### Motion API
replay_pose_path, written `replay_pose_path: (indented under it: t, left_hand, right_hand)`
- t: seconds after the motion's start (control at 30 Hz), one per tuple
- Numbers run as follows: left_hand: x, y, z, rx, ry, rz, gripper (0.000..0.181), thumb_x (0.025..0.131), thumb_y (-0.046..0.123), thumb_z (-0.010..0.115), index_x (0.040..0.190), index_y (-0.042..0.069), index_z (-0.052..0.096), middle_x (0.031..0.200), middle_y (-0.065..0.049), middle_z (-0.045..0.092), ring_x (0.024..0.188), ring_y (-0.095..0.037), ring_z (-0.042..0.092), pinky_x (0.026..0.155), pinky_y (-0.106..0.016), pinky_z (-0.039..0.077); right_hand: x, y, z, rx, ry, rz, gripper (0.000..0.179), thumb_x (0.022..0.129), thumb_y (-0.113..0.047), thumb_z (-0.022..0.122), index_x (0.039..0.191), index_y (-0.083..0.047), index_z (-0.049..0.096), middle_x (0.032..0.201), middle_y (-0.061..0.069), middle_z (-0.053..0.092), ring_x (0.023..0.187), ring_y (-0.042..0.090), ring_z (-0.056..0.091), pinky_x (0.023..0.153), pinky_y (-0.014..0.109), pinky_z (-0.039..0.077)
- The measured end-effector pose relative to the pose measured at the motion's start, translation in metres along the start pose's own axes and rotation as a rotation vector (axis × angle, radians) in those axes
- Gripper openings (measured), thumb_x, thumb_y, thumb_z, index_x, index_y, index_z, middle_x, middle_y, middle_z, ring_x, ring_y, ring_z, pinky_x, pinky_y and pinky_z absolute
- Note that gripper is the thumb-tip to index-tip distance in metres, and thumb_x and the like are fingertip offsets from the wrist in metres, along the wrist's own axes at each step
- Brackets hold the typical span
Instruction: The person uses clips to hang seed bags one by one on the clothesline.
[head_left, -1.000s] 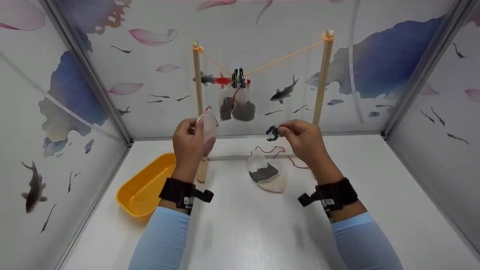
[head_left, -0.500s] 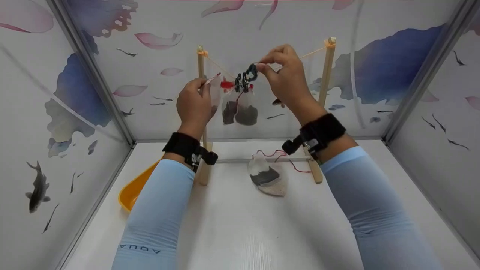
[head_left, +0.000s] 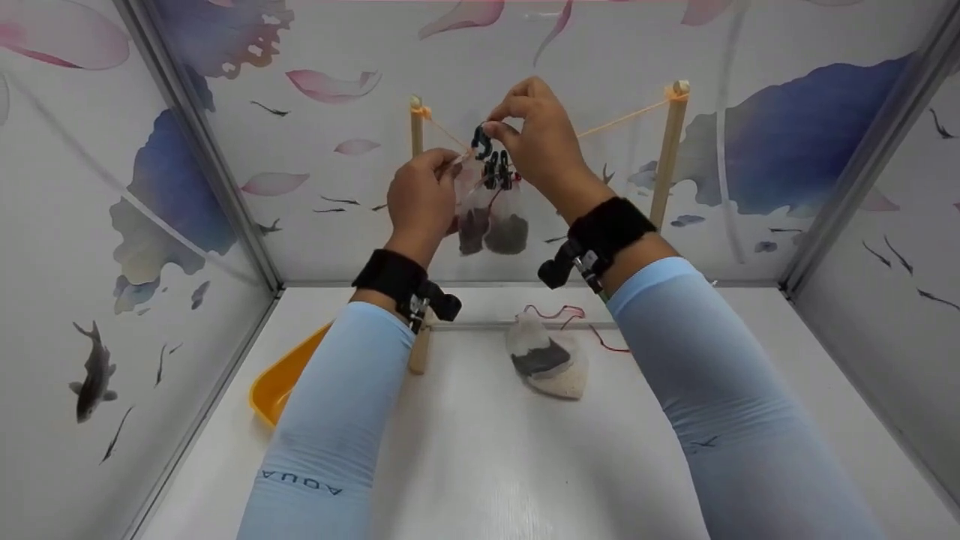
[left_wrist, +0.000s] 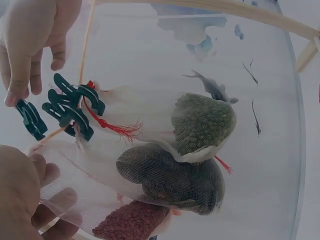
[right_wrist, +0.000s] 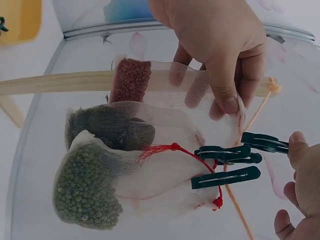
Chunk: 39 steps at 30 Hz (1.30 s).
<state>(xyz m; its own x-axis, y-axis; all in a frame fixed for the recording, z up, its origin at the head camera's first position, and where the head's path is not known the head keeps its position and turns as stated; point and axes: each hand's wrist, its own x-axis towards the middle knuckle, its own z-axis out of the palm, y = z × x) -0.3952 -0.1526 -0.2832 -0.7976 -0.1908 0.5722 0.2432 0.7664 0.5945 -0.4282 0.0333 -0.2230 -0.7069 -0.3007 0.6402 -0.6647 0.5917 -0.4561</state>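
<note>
Along a sagging orange cord [head_left: 622, 120], strung between two pale wooden posts [head_left: 670, 161], we work with both hands raised close together. Our left hand [head_left: 424, 199] grips the upper edge of a white mesh bag of dark red beans [right_wrist: 131, 82], thumb on the near face and fingers behind the netting; the bag's top lies beside the cord and its beans sit at the far end. Our right hand [head_left: 544, 139] pinches a dark green plastic clip [left_wrist: 31, 120] between thumb and finger, right by the cord and that top edge; we cannot tell whether it touches either.

Just beside it, two similar green clips [left_wrist: 67, 117] sit on the cord, with a mesh bag of dark, rounded lumps [left_wrist: 170, 175] and a mesh bag of green beans [left_wrist: 202, 125] hanging from them, a knotted red drawstring [right_wrist: 175, 146] dangling between.

On the white worktop [head_left: 480, 465] below, mesh bagging with dark and pale contents [head_left: 544, 360] lies near some loose red string [head_left: 555, 311]; whether it is one bag or two overlapping, we cannot tell. A yellow plastic tub [head_left: 274, 379] stands to the left, partly behind our light blue sleeve [head_left: 330, 405].
</note>
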Motion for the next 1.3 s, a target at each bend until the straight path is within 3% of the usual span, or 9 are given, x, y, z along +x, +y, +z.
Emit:
replay_pose_path:
  t: [0.17, 0.3, 0.5, 0.6, 0.8, 0.9, 1.1, 1.3]
  left_hand:
    - [0.002, 0.001, 0.003, -0.017, -0.017, -0.015, 0.024, 0.115, 0.031, 0.07, 0.132, 0.022, 0.084, 0.129, 0.002, 0.086, 0.119, -0.021, 0.08, 0.1, -0.042, 0.063]
    - [0.003, 0.001, 0.002, -0.037, -0.012, 0.004, 0.024, 0.114, 0.03, 0.071, 0.132, 0.02, 0.085, 0.127, 0.001, 0.086, 0.116, -0.02, 0.08, 0.098, -0.042, 0.063]
    - [-0.002, -0.003, 0.005, -0.074, -0.028, -0.007, 0.026, 0.114, 0.032, 0.072, 0.134, 0.019, 0.082, 0.124, 0.001, 0.084, 0.109, -0.02, 0.079, 0.09, -0.041, 0.061]
    - [-0.012, -0.008, 0.006, -0.129, -0.032, -0.033, 0.028, 0.114, 0.032, 0.073, 0.137, 0.019, 0.081, 0.126, 0.0, 0.084, 0.111, -0.02, 0.078, 0.092, -0.042, 0.061]
    - [-0.049, -0.032, 0.011, -0.211, 0.002, -0.062, 0.026, 0.111, 0.026, 0.075, 0.134, 0.014, 0.08, 0.125, -0.006, 0.08, 0.119, -0.026, 0.074, 0.103, -0.043, 0.06]
    - [-0.07, -0.048, 0.018, -0.221, -0.003, -0.065, 0.023, 0.111, 0.024, 0.074, 0.128, 0.011, 0.081, 0.123, -0.008, 0.077, 0.119, -0.031, 0.071, 0.103, -0.043, 0.058]
    - [-0.107, -0.085, 0.03, -0.157, -0.114, -0.119, 0.024, 0.11, 0.027, 0.074, 0.124, 0.009, 0.082, 0.124, -0.011, 0.075, 0.121, -0.033, 0.068, 0.105, -0.047, 0.058]
    - [-0.134, -0.123, 0.035, 0.002, -0.218, -0.208, 0.034, 0.11, 0.033, 0.074, 0.132, 0.008, 0.081, 0.134, -0.016, 0.071, 0.129, -0.036, 0.066, 0.109, -0.053, 0.058]
  right_hand:
    - [0.002, 0.001, 0.003, -0.028, -0.004, -0.011, 0.026, 0.112, -0.027, 0.073, 0.125, -0.008, 0.084, 0.13, 0.01, 0.059, 0.125, 0.024, 0.059, 0.107, 0.034, 0.05]
    - [0.003, 0.0, 0.006, -0.06, -0.067, -0.015, 0.026, 0.112, -0.026, 0.074, 0.125, -0.008, 0.085, 0.13, 0.012, 0.063, 0.128, 0.027, 0.061, 0.109, 0.036, 0.052]
    - [-0.006, 0.0, -0.001, -0.145, -0.224, 0.089, 0.05, 0.114, -0.037, 0.07, 0.158, -0.015, 0.068, 0.158, 0.011, 0.059, 0.152, 0.032, 0.051, 0.124, 0.043, 0.051]
    - [-0.019, 0.002, -0.006, -0.142, -0.208, 0.07, 0.055, 0.114, -0.041, 0.07, 0.163, -0.016, 0.063, 0.166, 0.01, 0.055, 0.157, 0.033, 0.046, 0.128, 0.045, 0.048]
    - [-0.068, 0.023, -0.01, -0.03, 0.028, -0.09, 0.039, 0.113, -0.031, 0.075, 0.145, -0.009, 0.076, 0.153, 0.012, 0.067, 0.148, 0.033, 0.056, 0.124, 0.05, 0.048]
    - [-0.098, 0.042, -0.015, 0.01, 0.103, -0.112, 0.03, 0.113, -0.024, 0.074, 0.137, -0.007, 0.08, 0.145, 0.012, 0.072, 0.14, 0.032, 0.062, 0.119, 0.05, 0.052]
    - [-0.156, 0.08, -0.011, 0.03, 0.084, -0.071, 0.025, 0.113, -0.02, 0.073, 0.134, -0.008, 0.08, 0.141, 0.012, 0.075, 0.14, 0.033, 0.064, 0.119, 0.053, 0.052]
    - [-0.206, 0.102, 0.002, 0.01, 0.028, -0.05, 0.025, 0.112, -0.019, 0.075, 0.133, -0.007, 0.08, 0.14, 0.012, 0.077, 0.137, 0.035, 0.068, 0.119, 0.056, 0.054]
